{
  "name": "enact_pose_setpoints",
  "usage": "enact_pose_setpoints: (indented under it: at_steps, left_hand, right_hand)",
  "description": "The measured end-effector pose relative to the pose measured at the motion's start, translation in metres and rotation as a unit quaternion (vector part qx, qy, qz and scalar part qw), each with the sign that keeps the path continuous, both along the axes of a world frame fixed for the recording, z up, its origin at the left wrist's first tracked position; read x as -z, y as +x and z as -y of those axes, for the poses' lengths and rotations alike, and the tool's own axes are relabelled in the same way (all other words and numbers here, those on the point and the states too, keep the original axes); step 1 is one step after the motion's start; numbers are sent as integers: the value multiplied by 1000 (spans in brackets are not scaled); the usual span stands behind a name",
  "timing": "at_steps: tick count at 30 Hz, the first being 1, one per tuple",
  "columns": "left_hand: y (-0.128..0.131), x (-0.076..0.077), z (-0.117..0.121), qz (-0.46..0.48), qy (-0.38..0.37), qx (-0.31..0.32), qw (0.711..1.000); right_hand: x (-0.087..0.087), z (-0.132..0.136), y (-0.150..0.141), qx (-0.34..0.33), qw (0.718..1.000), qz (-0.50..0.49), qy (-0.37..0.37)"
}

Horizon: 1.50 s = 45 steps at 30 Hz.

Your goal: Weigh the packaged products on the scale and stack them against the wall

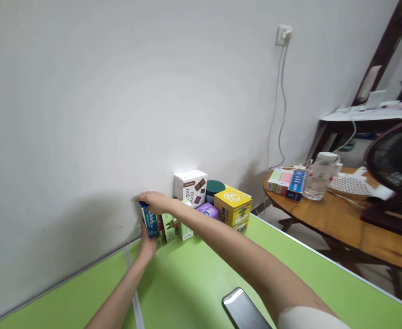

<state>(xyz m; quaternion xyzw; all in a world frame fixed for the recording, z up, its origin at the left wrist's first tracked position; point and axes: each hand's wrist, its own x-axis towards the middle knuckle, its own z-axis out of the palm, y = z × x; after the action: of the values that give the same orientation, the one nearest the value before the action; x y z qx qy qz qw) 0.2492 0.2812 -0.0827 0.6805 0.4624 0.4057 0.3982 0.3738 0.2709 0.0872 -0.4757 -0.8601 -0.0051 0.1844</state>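
A dark blue box stands upright on the green table against the wall, at the left end of a row of packages. My right hand reaches over its top, fingers bent around the upper edge. Low on the box's left side is my left hand, its fingers partly hidden behind it. Just right of the box stand a green-and-white carton and another pale green carton. Behind my right forearm are a white box with chocolate pictures, a dark green lid, a purple pack and a yellow box.
A phone lies near the front of the green table. To the right, a round wooden table holds small boxes, a clear jug and a dark fan. Cables hang from a wall socket.
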Motion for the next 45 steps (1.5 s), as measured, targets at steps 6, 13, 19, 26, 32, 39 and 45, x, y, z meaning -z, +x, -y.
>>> enact_pose_setpoints:
  at_steps: [6, 13, 19, 26, 32, 39, 45]
  left_hand:
    - [10, 17, -15, -2, -29, -23, 999]
    - [-6, 7, -10, -3, -78, -30, 997]
    - [-21, -16, 6, 6, -99, -5, 995]
    - [-35, -44, 23, -16, -123, 2, 992]
    - [-57, -46, 20, -33, -168, 7, 985]
    - [-38, -26, 16, 27, -177, 40, 983]
    - [-27, -14, 18, 69, -174, 34, 982]
  right_hand:
    - [29, -18, 6, 33, 998, -33, 50]
    - [34, 4, 13, 57, 995, -31, 73]
    - [26, 19, 8, 80, 995, -5, 63]
    - [13, 12, -2, 106, 993, 58, 9]
    - [-5, -1, -15, 136, 985, 106, -26]
    - [-9, -9, -12, 125, 981, 137, -61]
    - [-7, -9, -3, 130, 978, 134, -88]
